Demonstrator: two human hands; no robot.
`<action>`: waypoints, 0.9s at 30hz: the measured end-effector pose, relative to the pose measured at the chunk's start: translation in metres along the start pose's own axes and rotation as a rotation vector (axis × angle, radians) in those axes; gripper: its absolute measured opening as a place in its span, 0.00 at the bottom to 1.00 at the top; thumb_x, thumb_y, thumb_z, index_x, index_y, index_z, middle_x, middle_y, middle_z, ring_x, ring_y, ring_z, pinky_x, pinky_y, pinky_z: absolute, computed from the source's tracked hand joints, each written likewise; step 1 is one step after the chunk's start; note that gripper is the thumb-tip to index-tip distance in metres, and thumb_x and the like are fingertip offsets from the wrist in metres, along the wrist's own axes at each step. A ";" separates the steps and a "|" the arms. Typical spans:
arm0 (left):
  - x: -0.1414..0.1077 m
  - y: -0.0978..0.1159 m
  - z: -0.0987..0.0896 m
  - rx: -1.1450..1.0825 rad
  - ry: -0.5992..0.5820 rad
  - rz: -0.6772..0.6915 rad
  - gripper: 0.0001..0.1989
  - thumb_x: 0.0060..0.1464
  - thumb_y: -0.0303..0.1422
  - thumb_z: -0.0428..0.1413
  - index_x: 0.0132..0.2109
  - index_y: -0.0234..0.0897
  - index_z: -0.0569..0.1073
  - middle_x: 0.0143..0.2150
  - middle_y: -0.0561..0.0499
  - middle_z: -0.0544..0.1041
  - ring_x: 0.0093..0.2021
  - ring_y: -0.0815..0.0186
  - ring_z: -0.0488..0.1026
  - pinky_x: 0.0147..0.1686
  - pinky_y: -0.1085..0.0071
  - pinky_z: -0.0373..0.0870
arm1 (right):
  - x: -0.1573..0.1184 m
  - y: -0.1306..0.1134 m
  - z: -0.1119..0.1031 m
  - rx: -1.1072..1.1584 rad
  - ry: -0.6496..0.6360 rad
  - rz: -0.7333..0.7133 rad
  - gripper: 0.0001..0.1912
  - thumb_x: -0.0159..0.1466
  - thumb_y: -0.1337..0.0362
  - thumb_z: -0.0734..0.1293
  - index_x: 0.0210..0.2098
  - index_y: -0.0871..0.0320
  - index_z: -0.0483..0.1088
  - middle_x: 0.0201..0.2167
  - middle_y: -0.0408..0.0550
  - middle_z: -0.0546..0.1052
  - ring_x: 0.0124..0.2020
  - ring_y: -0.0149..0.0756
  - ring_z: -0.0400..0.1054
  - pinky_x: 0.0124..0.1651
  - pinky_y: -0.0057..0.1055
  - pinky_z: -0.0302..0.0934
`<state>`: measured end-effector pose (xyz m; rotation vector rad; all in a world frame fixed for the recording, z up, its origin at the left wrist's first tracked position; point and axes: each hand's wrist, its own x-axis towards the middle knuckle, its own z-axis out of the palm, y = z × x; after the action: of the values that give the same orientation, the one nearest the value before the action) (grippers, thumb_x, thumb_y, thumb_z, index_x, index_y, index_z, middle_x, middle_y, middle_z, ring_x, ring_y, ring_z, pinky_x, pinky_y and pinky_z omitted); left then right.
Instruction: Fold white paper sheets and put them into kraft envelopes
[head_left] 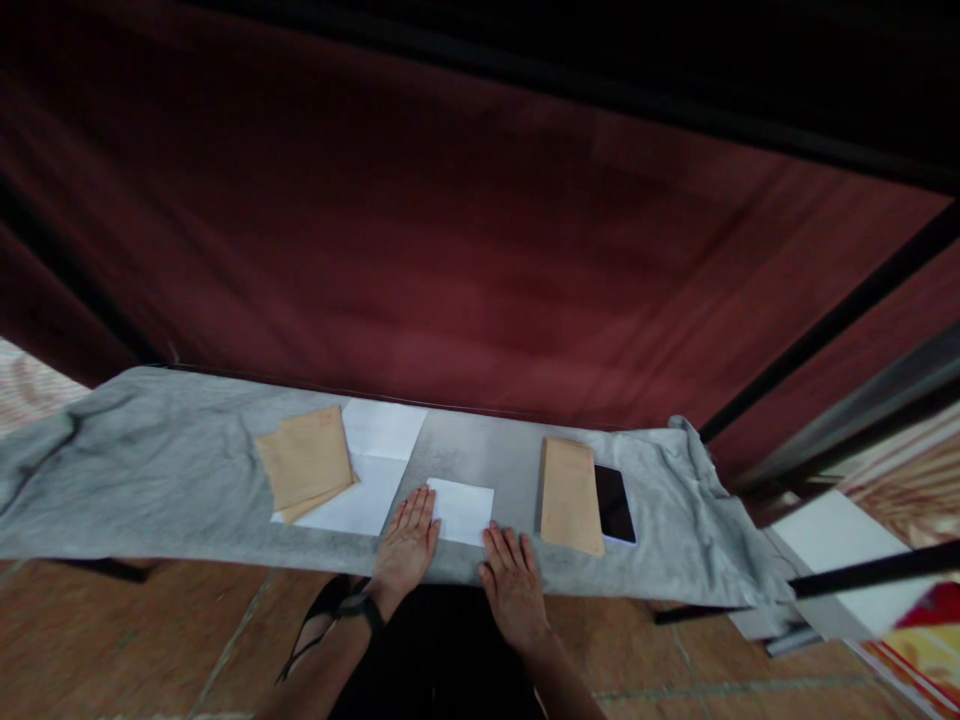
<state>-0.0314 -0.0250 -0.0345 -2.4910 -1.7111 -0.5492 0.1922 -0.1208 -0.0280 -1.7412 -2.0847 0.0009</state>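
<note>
A small white sheet of paper, perhaps folded, lies flat on the grey cloth between my two hands. My left hand rests at its left edge with the fingers stretched out. At the lower right corner, my right hand lies flat, fingertips touching or very near the paper. Larger white sheets lie left of my left hand, partly covered by brown envelopes. To the right of my right hand is a stack of brown envelopes.
A dark-screened phone or tablet sits partly under the right envelope stack. Grey cloth covers the narrow table. Behind it hangs a dark red fabric panel with black bars. A white box stands at the right, beyond the table.
</note>
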 end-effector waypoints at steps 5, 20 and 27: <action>-0.005 0.013 -0.001 -0.042 0.000 0.104 0.28 0.68 0.38 0.40 0.70 0.30 0.61 0.71 0.40 0.62 0.72 0.56 0.57 0.68 0.53 0.59 | 0.020 -0.009 0.003 0.008 0.021 0.009 0.24 0.76 0.61 0.53 0.68 0.55 0.60 0.68 0.47 0.64 0.68 0.41 0.59 0.70 0.47 0.51; -0.017 0.030 -0.014 -0.100 -0.064 0.481 0.28 0.68 0.43 0.48 0.71 0.39 0.59 0.71 0.43 0.62 0.71 0.58 0.59 0.69 0.57 0.55 | 0.078 0.013 0.028 -0.049 -0.088 -0.038 0.27 0.76 0.58 0.51 0.72 0.58 0.53 0.71 0.51 0.57 0.71 0.43 0.54 0.71 0.46 0.47; -0.015 0.030 -0.025 -0.108 -0.124 0.465 0.28 0.70 0.40 0.42 0.72 0.33 0.54 0.72 0.41 0.60 0.72 0.61 0.55 0.71 0.59 0.51 | 0.043 0.000 0.019 -0.047 -0.040 -0.166 0.27 0.76 0.58 0.53 0.71 0.59 0.53 0.71 0.51 0.59 0.71 0.43 0.53 0.71 0.47 0.46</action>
<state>-0.0147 -0.0557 -0.0116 -2.9172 -1.0881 -0.4571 0.1806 -0.0757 -0.0321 -1.6017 -2.2695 -0.0630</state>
